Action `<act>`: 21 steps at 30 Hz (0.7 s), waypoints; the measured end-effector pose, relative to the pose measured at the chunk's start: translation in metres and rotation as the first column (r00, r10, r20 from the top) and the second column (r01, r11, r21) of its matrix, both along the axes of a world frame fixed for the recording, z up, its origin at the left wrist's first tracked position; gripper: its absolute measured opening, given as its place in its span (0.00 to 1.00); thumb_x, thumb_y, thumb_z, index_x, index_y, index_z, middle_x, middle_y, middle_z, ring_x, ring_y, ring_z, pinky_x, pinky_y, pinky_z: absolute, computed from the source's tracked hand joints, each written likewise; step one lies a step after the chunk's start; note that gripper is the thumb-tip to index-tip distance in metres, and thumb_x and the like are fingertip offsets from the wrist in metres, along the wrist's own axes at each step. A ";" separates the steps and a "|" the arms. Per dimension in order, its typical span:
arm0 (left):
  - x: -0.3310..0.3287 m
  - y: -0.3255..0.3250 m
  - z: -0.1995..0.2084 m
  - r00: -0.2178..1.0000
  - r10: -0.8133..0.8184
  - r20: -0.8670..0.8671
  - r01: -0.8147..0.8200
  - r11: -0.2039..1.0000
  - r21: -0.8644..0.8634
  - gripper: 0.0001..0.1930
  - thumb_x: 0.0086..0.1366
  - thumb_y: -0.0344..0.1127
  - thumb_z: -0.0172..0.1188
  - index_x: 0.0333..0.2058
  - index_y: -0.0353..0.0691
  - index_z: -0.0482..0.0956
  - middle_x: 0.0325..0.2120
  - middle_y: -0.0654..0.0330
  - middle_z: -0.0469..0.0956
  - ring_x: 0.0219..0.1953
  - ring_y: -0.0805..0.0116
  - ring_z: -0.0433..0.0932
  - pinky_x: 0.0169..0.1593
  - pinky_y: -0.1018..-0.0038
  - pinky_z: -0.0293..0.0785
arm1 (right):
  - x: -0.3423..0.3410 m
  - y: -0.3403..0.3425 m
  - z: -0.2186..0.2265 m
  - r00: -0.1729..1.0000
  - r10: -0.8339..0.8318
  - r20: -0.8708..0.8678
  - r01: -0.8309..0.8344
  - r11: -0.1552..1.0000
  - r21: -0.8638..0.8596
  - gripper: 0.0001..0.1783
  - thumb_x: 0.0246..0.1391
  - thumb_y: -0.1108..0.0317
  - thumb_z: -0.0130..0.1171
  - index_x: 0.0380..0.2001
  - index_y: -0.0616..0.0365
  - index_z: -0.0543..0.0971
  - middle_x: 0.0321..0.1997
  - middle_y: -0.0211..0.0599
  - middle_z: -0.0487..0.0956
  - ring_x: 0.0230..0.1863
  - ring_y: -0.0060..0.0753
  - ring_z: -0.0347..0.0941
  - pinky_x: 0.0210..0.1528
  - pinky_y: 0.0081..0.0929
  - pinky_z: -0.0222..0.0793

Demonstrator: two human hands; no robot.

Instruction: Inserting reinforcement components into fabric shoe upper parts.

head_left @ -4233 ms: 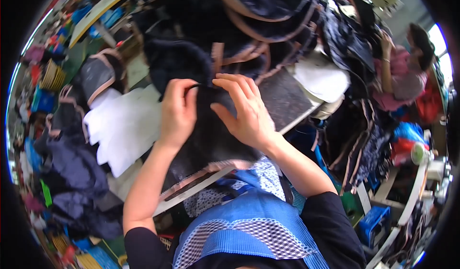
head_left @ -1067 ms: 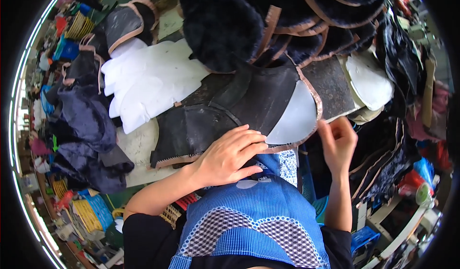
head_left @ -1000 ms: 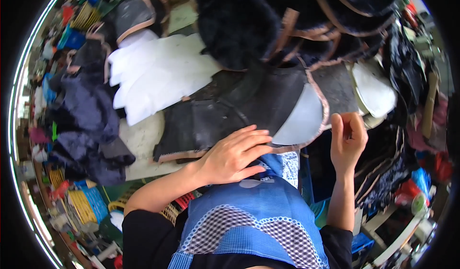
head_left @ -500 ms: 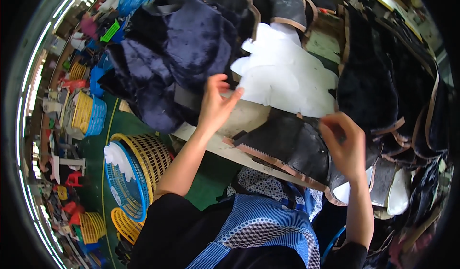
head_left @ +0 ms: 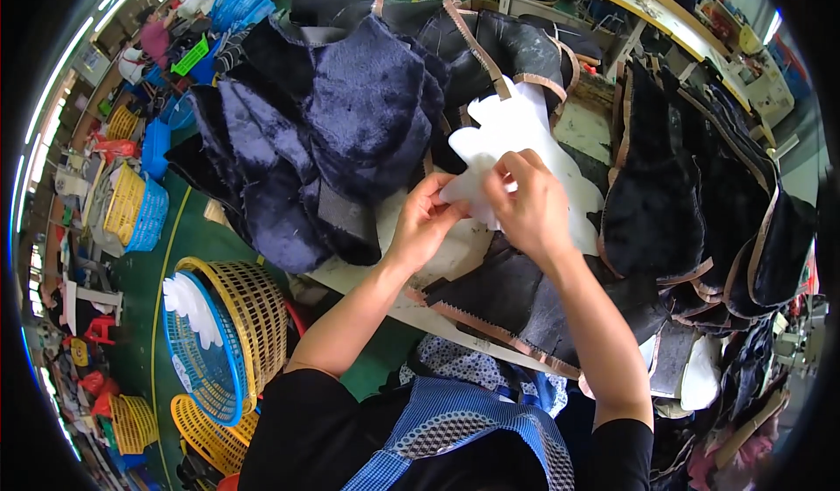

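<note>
Near the centre of the frame, both bare hands had come together at the fanned pile of white sheets (head_left: 509, 125); half a second earlier they were well apart, the left hand (head_left: 422, 227) with its fingers spread at the pile's left edge, the right hand (head_left: 532, 204) farther right. Now the left pinched the edge of a white sheet (head_left: 471, 186) between thumb and fingertips; the right's fingers curled over the same sheet, though whether they gripped it I cannot tell. That sheet, at the pile's lower left, was thin, smooth and slightly bent up. The pile showed overlapping, rounded edges. Dark plush pieces (head_left: 367, 110) lay left of it, and a black piece with pinkish-brown edging (head_left: 525, 307) lay below.
</note>
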State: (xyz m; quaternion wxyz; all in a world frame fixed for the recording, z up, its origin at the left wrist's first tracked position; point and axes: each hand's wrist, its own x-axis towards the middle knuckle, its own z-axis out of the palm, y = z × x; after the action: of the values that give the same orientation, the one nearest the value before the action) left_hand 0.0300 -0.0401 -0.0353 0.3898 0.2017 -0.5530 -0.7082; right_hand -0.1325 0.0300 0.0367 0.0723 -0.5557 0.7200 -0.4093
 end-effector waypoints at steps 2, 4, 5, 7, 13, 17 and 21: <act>0.003 -0.010 -0.002 0.995 0.066 0.073 -0.068 0.998 0.016 0.11 0.70 0.22 0.60 0.50 0.33 0.75 0.41 0.60 0.83 0.43 0.74 0.82 0.50 0.76 0.79 | -0.022 0.008 0.007 0.990 0.094 0.108 -0.080 0.989 -0.123 0.06 0.59 0.72 0.61 0.32 0.64 0.82 0.35 0.46 0.84 0.30 0.41 0.84 0.33 0.35 0.79; 0.002 -0.019 -0.003 0.979 0.132 0.156 -0.136 0.990 0.019 0.14 0.69 0.25 0.62 0.52 0.33 0.75 0.38 0.59 0.84 0.41 0.73 0.83 0.49 0.74 0.79 | -0.080 0.021 -0.001 0.950 -0.069 0.305 0.099 0.991 -0.086 0.08 0.63 0.73 0.57 0.36 0.68 0.82 0.29 0.39 0.82 0.29 0.28 0.82 0.32 0.27 0.76; 0.004 -0.017 -0.002 0.979 0.135 0.153 -0.140 0.990 0.020 0.14 0.69 0.25 0.62 0.52 0.33 0.75 0.38 0.59 0.84 0.41 0.73 0.83 0.49 0.74 0.79 | -0.105 0.032 0.002 0.961 -0.145 0.237 0.170 0.981 -0.092 0.10 0.65 0.72 0.55 0.36 0.69 0.81 0.27 0.36 0.80 0.29 0.24 0.78 0.32 0.23 0.72; 0.009 -0.011 0.002 0.864 0.324 0.386 -0.200 0.924 -0.326 0.22 0.68 0.27 0.65 0.59 0.33 0.72 0.46 0.55 0.83 0.47 0.69 0.82 0.54 0.69 0.78 | -0.118 0.053 0.013 0.977 -0.116 0.178 0.147 0.975 -0.170 0.08 0.66 0.74 0.55 0.37 0.69 0.80 0.26 0.33 0.77 0.29 0.18 0.71 0.33 0.20 0.67; 0.002 0.031 0.051 0.944 0.329 0.000 -0.232 0.668 -0.707 0.35 0.68 0.44 0.68 0.66 0.32 0.64 0.64 0.46 0.66 0.66 0.53 0.66 0.69 0.57 0.61 | -0.043 0.121 0.068 0.997 -0.060 -0.047 0.042 0.948 -0.317 0.04 0.55 0.83 0.50 0.29 0.67 0.74 0.30 0.45 0.75 0.29 0.35 0.70 0.33 0.26 0.65; 0.020 0.052 0.090 0.895 -0.372 0.247 0.391 0.920 -0.031 0.21 0.77 0.48 0.57 0.50 0.32 0.75 0.30 0.63 0.81 0.23 0.77 0.79 0.24 0.82 0.72 | -0.003 0.160 0.052 0.989 0.020 0.145 0.011 0.978 -0.209 0.04 0.56 0.80 0.55 0.27 0.67 0.78 0.33 0.47 0.81 0.30 0.33 0.74 0.33 0.26 0.68; 0.034 0.084 0.073 0.851 -0.424 0.311 0.480 0.867 -0.133 0.19 0.80 0.48 0.49 0.40 0.33 0.72 0.21 0.62 0.73 0.16 0.78 0.74 0.19 0.80 0.68 | 0.007 0.201 0.035 0.708 0.022 0.706 0.009 0.999 -0.041 0.15 0.67 0.69 0.60 0.52 0.68 0.76 0.38 0.36 0.84 0.38 0.17 0.76 0.41 0.16 0.69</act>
State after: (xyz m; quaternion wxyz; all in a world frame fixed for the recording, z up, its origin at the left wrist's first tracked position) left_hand 0.0637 0.0443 0.0375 0.1503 0.1192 -0.7032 -0.6847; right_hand -0.1259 0.2315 0.0721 0.3322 -0.3610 0.6271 -0.6050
